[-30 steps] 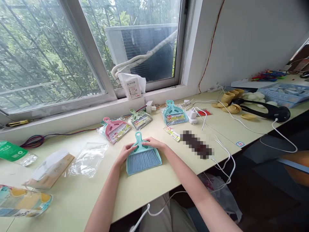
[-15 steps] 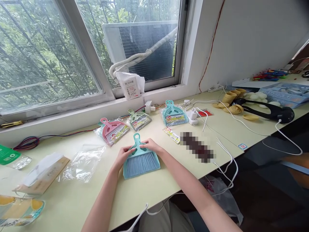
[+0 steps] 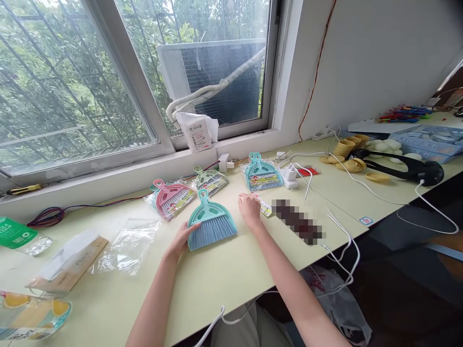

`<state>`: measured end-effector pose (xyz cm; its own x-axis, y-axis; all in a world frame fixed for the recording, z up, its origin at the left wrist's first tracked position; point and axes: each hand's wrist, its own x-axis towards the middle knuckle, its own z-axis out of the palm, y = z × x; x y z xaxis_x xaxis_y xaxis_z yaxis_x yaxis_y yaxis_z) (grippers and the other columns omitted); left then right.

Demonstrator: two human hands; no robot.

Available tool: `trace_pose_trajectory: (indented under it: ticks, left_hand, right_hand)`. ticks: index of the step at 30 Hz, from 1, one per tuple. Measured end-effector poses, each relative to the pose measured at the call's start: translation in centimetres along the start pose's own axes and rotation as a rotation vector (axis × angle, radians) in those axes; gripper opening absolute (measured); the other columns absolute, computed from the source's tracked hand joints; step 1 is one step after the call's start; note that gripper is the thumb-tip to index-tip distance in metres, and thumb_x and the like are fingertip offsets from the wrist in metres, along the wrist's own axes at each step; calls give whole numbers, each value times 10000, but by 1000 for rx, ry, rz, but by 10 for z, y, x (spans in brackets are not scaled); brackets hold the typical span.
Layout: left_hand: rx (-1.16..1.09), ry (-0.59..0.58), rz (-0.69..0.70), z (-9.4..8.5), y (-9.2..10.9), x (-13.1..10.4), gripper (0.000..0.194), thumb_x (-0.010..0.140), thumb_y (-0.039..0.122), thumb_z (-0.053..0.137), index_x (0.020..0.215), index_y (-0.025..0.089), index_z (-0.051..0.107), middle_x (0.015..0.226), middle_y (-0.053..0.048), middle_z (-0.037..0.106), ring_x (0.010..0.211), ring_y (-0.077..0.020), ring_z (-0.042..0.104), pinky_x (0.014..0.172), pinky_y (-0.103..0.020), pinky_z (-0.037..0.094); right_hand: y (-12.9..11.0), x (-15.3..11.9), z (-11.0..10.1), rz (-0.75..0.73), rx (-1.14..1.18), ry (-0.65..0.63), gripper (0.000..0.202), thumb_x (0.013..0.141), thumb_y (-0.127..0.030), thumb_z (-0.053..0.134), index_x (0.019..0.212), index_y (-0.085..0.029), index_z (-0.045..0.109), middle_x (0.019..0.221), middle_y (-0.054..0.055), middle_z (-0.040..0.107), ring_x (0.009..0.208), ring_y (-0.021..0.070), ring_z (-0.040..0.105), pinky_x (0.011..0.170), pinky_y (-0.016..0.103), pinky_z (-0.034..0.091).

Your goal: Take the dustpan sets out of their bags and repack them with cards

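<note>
My left hand (image 3: 182, 239) grips the left edge of a light-blue dustpan (image 3: 206, 208), thumb on top of its rim. A matching brush (image 3: 212, 232) with grey-blue bristles lies nested in the dustpan, which rests on the table with its handle pointing away. To the right, my right hand (image 3: 249, 209) is curled over the left end of a printed card label (image 3: 265, 208). Its fingers are closed at that end, and their tips are partly hidden.
Behind lie bagged pink (image 3: 172, 196), green (image 3: 210, 180) and blue dustpan sets (image 3: 262, 172). A clear plastic bag (image 3: 126, 248) and a tissue pack (image 3: 68, 260) are at left. White chargers (image 3: 288, 176), cables and a black headset strap (image 3: 408, 168) occupy the right.
My right hand has let go of the dustpan and moved right to the card label. My left hand has slid to the dustpan's left edge, and the dustpan has shifted slightly away.
</note>
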<state>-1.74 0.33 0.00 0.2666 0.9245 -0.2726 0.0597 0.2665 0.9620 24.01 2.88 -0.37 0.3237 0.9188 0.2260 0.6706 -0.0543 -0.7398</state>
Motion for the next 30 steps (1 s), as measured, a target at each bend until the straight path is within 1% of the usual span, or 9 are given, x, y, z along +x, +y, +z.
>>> trace_pose_trajectory:
  ticks: [2,5,8,12,17,21,24,27,30]
  left_hand:
    - [-54,59,20,-2,-5,5,533,712,497,688,1150,201,615,1079,-141,670,984,-309,642,769,-369,519]
    - [-98,130,67,-7,-12,14,527,724,503,678,1162,222,599,1099,-135,664,992,-303,644,792,-386,526]
    - [-145,206,100,-13,-15,18,507,723,478,688,1152,225,595,1145,-134,648,1023,-302,634,812,-385,531]
    - [-161,302,167,-19,-10,17,533,728,448,687,1198,232,560,1173,-120,640,1046,-291,627,820,-363,538]
    - [-175,375,185,-22,-6,16,538,734,426,671,1219,222,556,1149,-113,651,1049,-285,625,838,-367,541]
    - [-179,366,167,-21,-6,16,540,733,429,673,1213,209,556,1183,-120,634,1063,-288,617,836,-363,543]
    - [-162,352,179,-19,-6,16,543,734,434,672,1218,217,557,1160,-116,646,1057,-289,620,833,-364,544]
    - [-160,374,192,-18,-5,16,547,735,420,673,1228,217,554,1138,-115,656,1037,-288,630,838,-375,543]
    - [-157,386,188,-18,-4,16,532,737,411,672,1215,206,560,1140,-118,654,1039,-292,628,842,-381,541]
  right_hand:
    - [6,-3,-2,11,-220,4,368,869,-150,454,1204,-62,581,1312,250,511,1317,337,372,1084,482,220]
    - [6,-11,11,-18,-307,-140,513,856,-179,513,1341,-28,446,1441,264,347,1386,354,239,1106,493,159]
    - [0,-15,26,-174,-228,-246,475,870,-147,483,1340,-95,455,1354,196,489,1309,287,388,1080,413,249]
    - [-3,-16,36,-263,-145,-180,327,869,-148,503,1185,-175,583,1168,117,601,1111,229,533,994,339,359]
    - [5,-13,49,-250,-180,-155,313,865,-200,551,1173,-159,585,1329,155,497,1275,268,403,1088,450,247]
    - [7,-11,56,-308,-76,-234,270,868,-79,456,1029,-174,651,1243,106,585,1253,210,450,1101,409,245]
    - [4,-11,55,-276,-75,-238,405,862,-22,371,1149,-177,611,1332,112,529,1283,191,435,1113,396,233]
    - [2,-13,53,-230,-163,-182,450,889,-124,423,1338,-117,460,1480,169,331,1392,249,267,1140,456,148]
    - [2,-14,53,-209,-234,-193,510,898,-277,497,1363,-80,425,1485,199,305,1415,300,191,1138,517,95]
